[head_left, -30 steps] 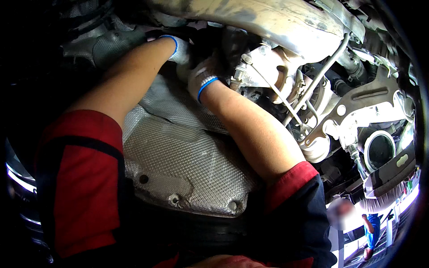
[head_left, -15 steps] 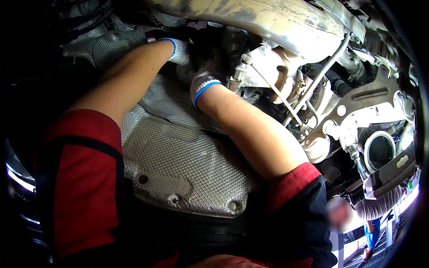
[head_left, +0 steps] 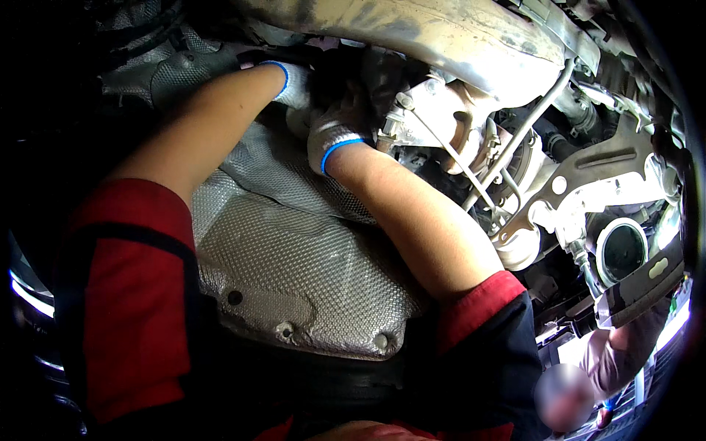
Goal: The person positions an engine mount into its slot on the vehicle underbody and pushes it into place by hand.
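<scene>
Both my hands wear white knit gloves with blue cuffs and reach up into a dark gap in the underside of a vehicle. My left hand (head_left: 296,87) is in beside the dimpled metal heat shield (head_left: 294,272); shadow hides its fingers. Close to its right is my right hand (head_left: 334,131), just left of a bright metal housing (head_left: 426,110). Its fingers point up into the dark, too dim to tell what they touch. Above the hands runs a large tan, stained metal casing (head_left: 412,29).
A thin metal pipe (head_left: 531,128) slants down at the right. Beyond it are a perforated metal bracket (head_left: 581,173) and a round opening (head_left: 622,251). At the lower right stands another person (head_left: 618,360). A smaller dimpled shield (head_left: 187,77) lies at the upper left.
My right hand has shifted slightly left, and more of its glove shows. The left hand stays nearly in place. The other person at the lower right has moved and appears larger.
</scene>
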Tool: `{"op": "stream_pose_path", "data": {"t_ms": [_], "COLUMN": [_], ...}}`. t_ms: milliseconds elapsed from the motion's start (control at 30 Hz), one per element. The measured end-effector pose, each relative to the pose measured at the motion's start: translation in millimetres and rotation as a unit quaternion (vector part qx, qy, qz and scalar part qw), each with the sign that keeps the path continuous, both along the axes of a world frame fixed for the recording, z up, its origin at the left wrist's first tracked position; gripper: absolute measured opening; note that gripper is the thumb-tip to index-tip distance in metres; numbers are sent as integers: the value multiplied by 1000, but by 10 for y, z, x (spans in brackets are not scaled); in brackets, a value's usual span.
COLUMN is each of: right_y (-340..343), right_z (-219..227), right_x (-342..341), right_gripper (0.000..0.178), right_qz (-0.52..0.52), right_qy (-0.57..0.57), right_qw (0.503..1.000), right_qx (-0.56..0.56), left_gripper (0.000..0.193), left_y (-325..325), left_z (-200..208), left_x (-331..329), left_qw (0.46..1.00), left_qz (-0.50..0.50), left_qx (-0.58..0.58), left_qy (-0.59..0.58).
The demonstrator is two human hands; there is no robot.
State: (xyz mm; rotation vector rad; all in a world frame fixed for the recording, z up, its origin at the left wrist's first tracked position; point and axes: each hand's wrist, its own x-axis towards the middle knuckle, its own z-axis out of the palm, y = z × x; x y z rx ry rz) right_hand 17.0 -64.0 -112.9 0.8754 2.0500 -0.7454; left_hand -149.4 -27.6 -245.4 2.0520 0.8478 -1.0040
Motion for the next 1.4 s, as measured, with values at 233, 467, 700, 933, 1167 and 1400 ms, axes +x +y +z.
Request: {"op": "stream_pose_path", "data": {"t_ms": [233,467,700,933,1167,1400], "right_y": [-209,-184,-192,-116,-205,-145], "right_z": [-927,-761,-1050,-1170,-31,-243], "right_x": [-132,-146,-146,-349,-94,-35], "right_gripper": [55,54,52,45,26,29], "right_qz": [-367,-661,-659,-809,93,80], "right_qy": [198,361,307,495,212,221], "right_qw": [889,658,686,254,973,972], "right_qx": [190,8,30,-190,11,-30], "left_gripper": [42,53,32,53,43,44], "left_y": [38,11,-81,79,55,177], "left_z": [-277,24,99,-123,90,159], "left_x": [-119,-2,68,135,-1,188], "left_qw": [996,997,991,999,998,995], "left_qz": [-39,14,64,-9,-19,50], "left_qx": [10,-33,3,-45,-36,-72], "left_qy": [-81,63,-117,14,51,53]}}
